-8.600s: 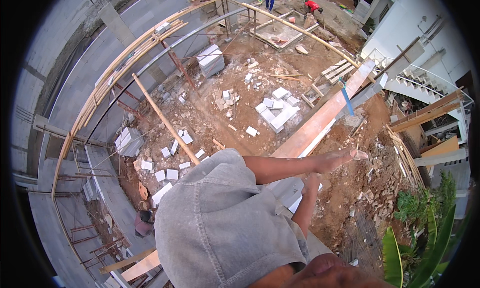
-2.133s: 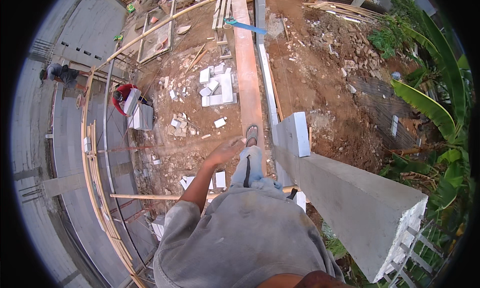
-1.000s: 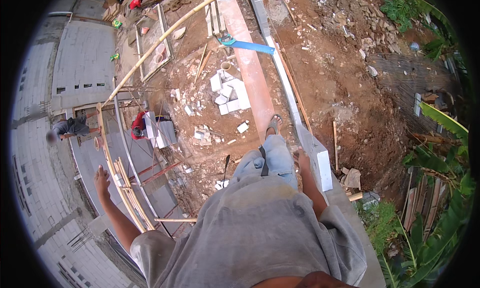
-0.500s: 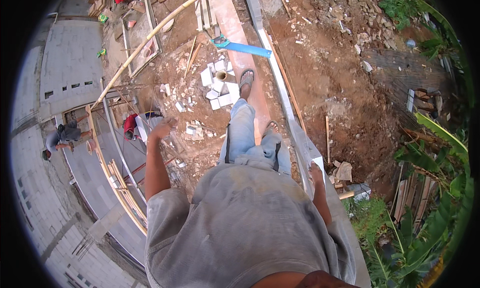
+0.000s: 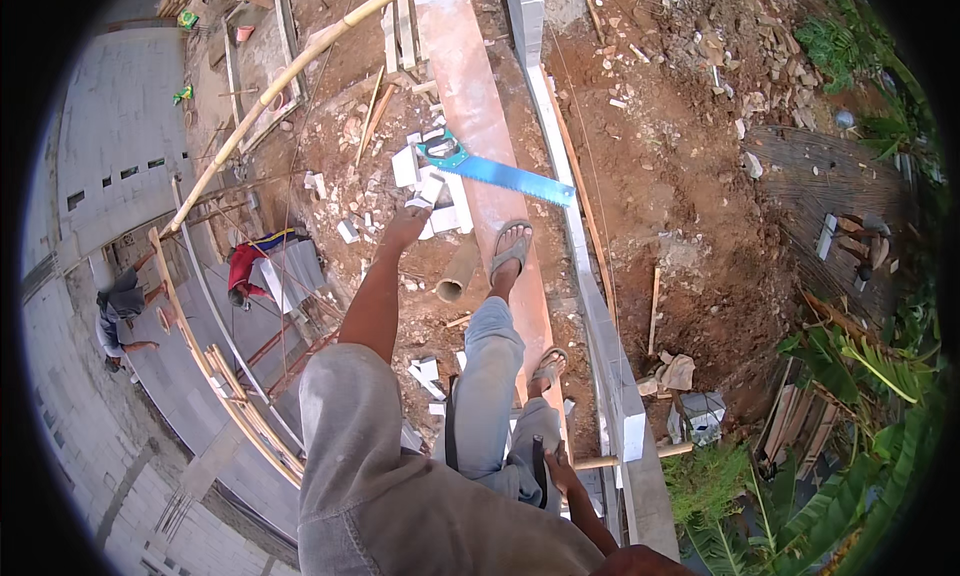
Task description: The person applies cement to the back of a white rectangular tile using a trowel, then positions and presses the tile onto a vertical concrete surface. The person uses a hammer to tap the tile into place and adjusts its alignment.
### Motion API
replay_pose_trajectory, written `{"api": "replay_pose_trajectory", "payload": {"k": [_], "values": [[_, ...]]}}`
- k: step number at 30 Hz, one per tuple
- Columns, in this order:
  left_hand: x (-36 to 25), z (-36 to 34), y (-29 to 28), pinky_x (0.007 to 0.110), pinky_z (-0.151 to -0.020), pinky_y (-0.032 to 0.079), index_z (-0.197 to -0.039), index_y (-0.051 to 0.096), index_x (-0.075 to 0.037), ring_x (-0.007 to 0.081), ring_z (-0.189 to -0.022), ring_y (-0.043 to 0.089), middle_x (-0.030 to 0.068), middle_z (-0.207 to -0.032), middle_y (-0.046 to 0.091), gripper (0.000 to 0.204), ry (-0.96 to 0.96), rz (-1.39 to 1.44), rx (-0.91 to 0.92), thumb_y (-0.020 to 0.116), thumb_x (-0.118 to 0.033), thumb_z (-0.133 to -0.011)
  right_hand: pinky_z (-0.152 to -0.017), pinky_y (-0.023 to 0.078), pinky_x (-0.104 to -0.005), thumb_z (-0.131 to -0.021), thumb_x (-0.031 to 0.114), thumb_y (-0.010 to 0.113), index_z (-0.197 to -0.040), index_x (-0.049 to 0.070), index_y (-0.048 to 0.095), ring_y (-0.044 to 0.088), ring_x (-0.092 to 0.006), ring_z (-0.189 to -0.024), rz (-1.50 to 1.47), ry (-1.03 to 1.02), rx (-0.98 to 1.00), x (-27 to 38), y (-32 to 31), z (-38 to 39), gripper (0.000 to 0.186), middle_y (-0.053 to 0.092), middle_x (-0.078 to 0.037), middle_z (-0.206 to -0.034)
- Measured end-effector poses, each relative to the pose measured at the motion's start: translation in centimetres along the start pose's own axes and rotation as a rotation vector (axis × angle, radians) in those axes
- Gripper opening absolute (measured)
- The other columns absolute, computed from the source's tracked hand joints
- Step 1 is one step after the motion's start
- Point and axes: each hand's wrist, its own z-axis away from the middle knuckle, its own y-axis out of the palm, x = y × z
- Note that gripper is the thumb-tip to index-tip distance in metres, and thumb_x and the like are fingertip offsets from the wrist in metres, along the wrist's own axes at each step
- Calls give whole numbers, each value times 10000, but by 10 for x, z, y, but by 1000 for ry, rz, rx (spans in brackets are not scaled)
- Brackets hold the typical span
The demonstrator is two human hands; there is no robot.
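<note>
A hand saw with a blue blade and teal handle lies across a long reddish-brown plank, its blade tip reaching the narrow block wall on the right. My left hand is stretched forward, just short of the saw's handle. Its fingers point ahead, apart from the saw, and nothing shows in them. My right hand is down beside my right thigh, its fingers loosely extended and partly dark in shadow; I see nothing in it. My sandalled feet stand on the plank.
The block wall runs along my right. White block pieces and a round tube are down on my left. A bamboo pole slants at far left. Two people work below left, one in a red top. Plants grow at right.
I have bent forward, and my left hand has moved ahead and right toward the saw. My right hand has left the wall top and come to my thigh. The saw still lies across the plank.
</note>
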Motion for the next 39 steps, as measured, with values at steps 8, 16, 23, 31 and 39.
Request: {"api": "replay_pose_trajectory", "payload": {"k": [8, 16, 23, 31, 39], "values": [[42, -205, 56, 471, -1035, 436, -1383, 478, -58, 382, -1280, 492, 210, -1392, 498, 619, -27, -386, -231, 633, -371, -872, -999, 428, -370, -968, 392, 553, -1532, -39, 47, 527, -331, -1218, -278, 78, -221, 32, 23, 4, 872, 429, -327, -1386], [15, -305, 44, 522, -1143, 300, -1497, 305, -136, 295, -1434, 316, 88, -1524, 370, 754, 85, -750, -357, 665, -223, -840, -954, 455, -398, -974, 357, 546, -1524, -30, 152, 553, -365, -1178, -118, 131, -270, 67, 22, -13, 779, 493, -302, -1334], [33, -328, 31, 521, -1103, 339, -1329, 481, -176, 312, -1235, 532, 118, -1288, 542, 561, 23, -856, -295, 667, -161, -800, -933, 466, -419, -953, 374, 582, -1477, -42, 290, 583, -361, -1122, -56, 113, -264, 40, 26, -31, 730, 566, -281, -1244], [5, -218, 12, 457, -852, 512, -1230, 581, -177, 353, -1020, 658, 135, -1126, 654, 490, -65, -699, -251, 656, -128, -748, -896, 483, -408, -899, 508, 605, -1443, -15, 369, 653, -337, -970, -105, 138, -233, 43, 46, -26, 791, 574, -293, -1219], [-50, -76, -8, 464, -859, 516, -1263, 583, -153, 356, -986, 671, 161, -1040, 706, 527, 110, -684, -164, 658, -174, -741, -1063, 368, -473, -884, 512, 589, -1430, 40, 416, 489, -443, -1215, 123, -140, -411, 75, 30, -34, 742, 500, -300, -1307]]}}
